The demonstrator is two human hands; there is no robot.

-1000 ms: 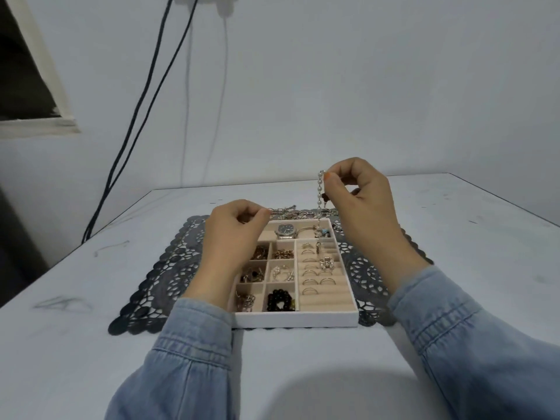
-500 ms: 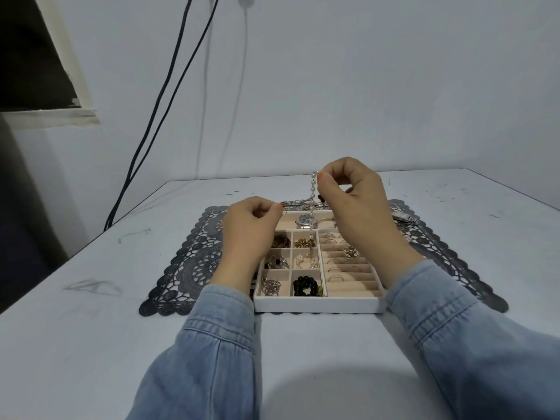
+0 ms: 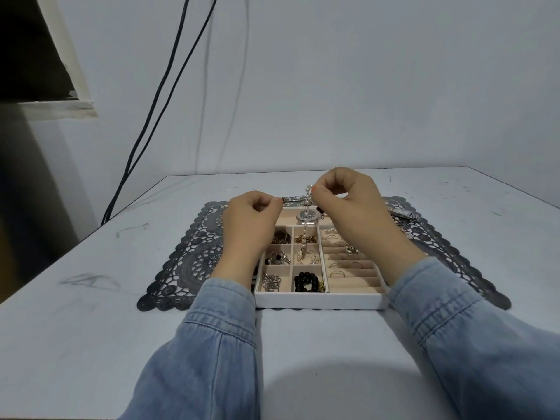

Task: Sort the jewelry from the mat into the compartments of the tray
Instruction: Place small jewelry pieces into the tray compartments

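Right hand (image 3: 345,204) pinches chain (image 3: 308,195) by top end over tray (image 3: 321,300); left hand (image 3: 251,219) curled, contents unseen. Chain light, limp, likely tangles: you feed slowly.

The tray (image 3: 321,301) sits on the mat (image 3: 188,262), between my wrists. My right hand (image 3: 348,207) hangs above the watch (image 3: 308,216) at the tray's far end, my left hand (image 3: 251,219) beside it.
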